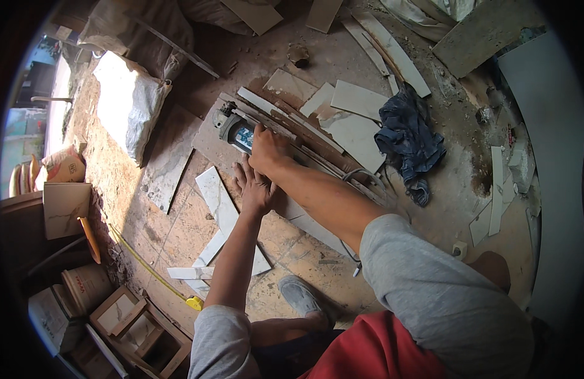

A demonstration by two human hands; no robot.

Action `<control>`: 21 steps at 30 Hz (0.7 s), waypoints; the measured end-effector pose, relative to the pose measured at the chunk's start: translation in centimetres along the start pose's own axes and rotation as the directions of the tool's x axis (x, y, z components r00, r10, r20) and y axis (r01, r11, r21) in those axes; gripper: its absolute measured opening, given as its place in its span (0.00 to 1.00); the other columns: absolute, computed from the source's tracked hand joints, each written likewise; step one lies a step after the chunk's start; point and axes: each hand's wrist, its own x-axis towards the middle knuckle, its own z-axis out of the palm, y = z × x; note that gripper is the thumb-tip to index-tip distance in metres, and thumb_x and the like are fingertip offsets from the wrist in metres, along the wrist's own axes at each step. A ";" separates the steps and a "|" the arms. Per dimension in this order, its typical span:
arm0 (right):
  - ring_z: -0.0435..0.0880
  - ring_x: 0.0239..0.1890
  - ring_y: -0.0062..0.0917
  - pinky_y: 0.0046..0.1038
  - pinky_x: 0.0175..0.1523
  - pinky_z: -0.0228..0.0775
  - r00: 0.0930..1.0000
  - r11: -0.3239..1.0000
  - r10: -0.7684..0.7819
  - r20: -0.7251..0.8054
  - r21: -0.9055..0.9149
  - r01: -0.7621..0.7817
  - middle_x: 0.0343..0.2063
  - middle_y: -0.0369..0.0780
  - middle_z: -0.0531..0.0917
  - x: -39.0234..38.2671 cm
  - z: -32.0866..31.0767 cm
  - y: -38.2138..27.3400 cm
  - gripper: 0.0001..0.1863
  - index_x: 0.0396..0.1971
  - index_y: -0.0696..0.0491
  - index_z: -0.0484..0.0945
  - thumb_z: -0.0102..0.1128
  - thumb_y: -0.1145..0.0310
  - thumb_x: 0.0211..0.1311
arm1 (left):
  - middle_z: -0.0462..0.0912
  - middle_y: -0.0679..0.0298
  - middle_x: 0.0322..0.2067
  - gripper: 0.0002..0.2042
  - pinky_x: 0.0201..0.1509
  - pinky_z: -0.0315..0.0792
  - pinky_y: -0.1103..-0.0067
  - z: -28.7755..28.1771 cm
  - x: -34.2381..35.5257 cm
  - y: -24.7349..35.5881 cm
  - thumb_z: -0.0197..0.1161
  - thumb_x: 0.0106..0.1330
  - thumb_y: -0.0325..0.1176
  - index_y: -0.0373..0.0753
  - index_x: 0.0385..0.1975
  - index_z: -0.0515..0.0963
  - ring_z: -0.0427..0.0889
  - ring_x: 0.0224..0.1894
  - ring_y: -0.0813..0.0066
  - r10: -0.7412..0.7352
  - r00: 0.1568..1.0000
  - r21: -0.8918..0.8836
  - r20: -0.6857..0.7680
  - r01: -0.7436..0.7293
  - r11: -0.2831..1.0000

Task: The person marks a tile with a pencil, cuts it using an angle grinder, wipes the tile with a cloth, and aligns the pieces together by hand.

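The right hand [268, 150] is wrapped around the body of a grey and blue handheld angle grinder [236, 131]; the left hand [255, 186] lies flat, fingers spread, on a long white marble-patterned tile strip [221, 205] just below the grinder; a crumpled dark blue cloth [409, 140] lies well right of the grinder; a yellow tape measure [194, 302] lies far below it.

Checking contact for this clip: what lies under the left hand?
The left hand lies flat on a white marbled tile strip upon the floor. The tile beneath the palm is hidden.
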 end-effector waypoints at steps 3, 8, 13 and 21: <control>0.83 0.52 0.40 0.37 0.56 0.78 0.998 0.997 0.035 0.050 -0.068 -0.031 0.50 0.48 0.81 0.2 0.0 0.1 0.37 0.56 0.56 0.65 0.74 0.58 0.51 | 0.34 0.50 0.76 0.46 0.72 0.32 0.44 0.0 0.1 0.0 0.42 0.63 0.73 0.48 0.75 0.48 0.28 0.76 0.36 0.004 1.000 0.006 0.015 -0.004 1.000; 0.84 0.51 0.44 0.40 0.55 0.78 0.999 0.999 -0.003 0.033 -0.037 0.004 0.46 0.52 0.82 0.0 -0.3 0.1 0.31 0.56 0.60 0.66 0.68 0.68 0.52 | 0.33 0.51 0.76 0.46 0.72 0.31 0.45 0.1 0.1 -0.1 0.42 0.63 0.72 0.47 0.75 0.48 0.28 0.76 0.36 0.003 0.999 -0.007 0.033 -0.002 1.000; 0.84 0.50 0.44 0.39 0.55 0.78 0.998 0.999 0.008 0.054 -0.041 -0.006 0.46 0.52 0.82 0.1 -0.5 0.0 0.32 0.56 0.60 0.65 0.68 0.68 0.52 | 0.33 0.51 0.76 0.46 0.72 0.31 0.46 0.2 0.2 -0.1 0.43 0.63 0.72 0.46 0.75 0.48 0.28 0.76 0.37 -0.009 0.999 0.014 0.046 0.008 1.000; 0.83 0.51 0.45 0.39 0.55 0.78 0.997 0.999 0.012 0.076 -0.038 -0.009 0.47 0.52 0.81 0.2 -0.5 0.0 0.35 0.58 0.61 0.63 0.69 0.67 0.52 | 0.34 0.52 0.76 0.46 0.73 0.30 0.46 0.1 0.1 0.0 0.44 0.64 0.71 0.46 0.75 0.48 0.28 0.76 0.38 -0.009 1.000 0.037 0.024 0.008 0.999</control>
